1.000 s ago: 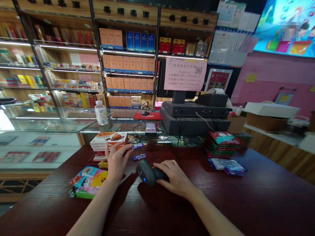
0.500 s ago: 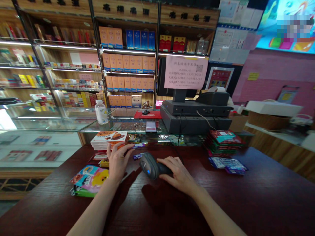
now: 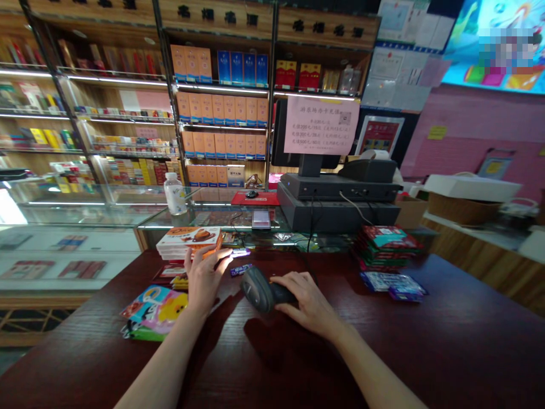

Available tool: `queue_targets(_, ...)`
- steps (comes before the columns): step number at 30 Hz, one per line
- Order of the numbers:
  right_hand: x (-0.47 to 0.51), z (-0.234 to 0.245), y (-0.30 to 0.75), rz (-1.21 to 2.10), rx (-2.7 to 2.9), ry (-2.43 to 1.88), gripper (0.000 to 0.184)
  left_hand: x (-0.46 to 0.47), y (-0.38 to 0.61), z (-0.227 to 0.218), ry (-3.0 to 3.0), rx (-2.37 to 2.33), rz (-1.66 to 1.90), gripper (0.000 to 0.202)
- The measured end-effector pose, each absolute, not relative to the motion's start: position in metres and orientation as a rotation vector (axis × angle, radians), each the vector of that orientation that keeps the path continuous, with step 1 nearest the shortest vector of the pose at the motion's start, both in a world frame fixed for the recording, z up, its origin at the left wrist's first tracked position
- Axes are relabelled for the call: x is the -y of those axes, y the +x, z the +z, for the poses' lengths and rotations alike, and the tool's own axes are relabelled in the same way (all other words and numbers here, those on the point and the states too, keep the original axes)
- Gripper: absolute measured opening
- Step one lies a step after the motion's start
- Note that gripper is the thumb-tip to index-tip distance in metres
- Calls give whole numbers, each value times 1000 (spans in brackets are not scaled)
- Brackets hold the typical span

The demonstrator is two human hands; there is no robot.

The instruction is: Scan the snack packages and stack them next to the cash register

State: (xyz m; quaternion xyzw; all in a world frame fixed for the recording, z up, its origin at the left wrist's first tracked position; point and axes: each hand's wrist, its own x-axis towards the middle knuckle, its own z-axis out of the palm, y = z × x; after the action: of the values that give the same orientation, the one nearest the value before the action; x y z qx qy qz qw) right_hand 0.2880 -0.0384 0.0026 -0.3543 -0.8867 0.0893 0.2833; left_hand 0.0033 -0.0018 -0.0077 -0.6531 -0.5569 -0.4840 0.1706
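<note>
In my right hand [image 3: 304, 301] is a dark grey barcode scanner [image 3: 258, 289], its fingers wrapped around the handle. The scanner's head points away from me, toward the left hand. My left hand [image 3: 207, 278] pinches the near end of a small purple-wrapped candy bar [image 3: 242, 251], and bright light falls on that end. A second purple bar [image 3: 240, 270] lies on the table just below it. Behind the left fingers sit stacked white-and-orange boxes [image 3: 193, 234]. Left of the wrist is a colourful cartoon packet [image 3: 155, 312], partly covered by the hand, near some red and yellow packets [image 3: 172, 276].
To the right on the dark wooden table [image 3: 426, 352] are a stack of red and green packets [image 3: 388, 248] and several blue-purple packets [image 3: 394, 284]. A cash register [image 3: 338, 204] and a bottle [image 3: 175, 194] stand on the glass counter behind. A cable runs down near the register.
The scanner has tilted slightly, and its blue light no longer shows. Bright light now falls on the held candy bar. Both hands have hardly moved.
</note>
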Motion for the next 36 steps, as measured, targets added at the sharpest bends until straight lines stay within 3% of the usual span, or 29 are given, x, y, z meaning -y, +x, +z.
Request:
queue_targets(14, 37, -1, 291, 240, 2322, -951, 58, 6, 4, -3, -1876, 1627, -1309, 20)
queue_targets(36, 39, 9, 301, 397, 2308, -1012, 48, 4, 4, -4, -1797, 1639, -1374, 19)
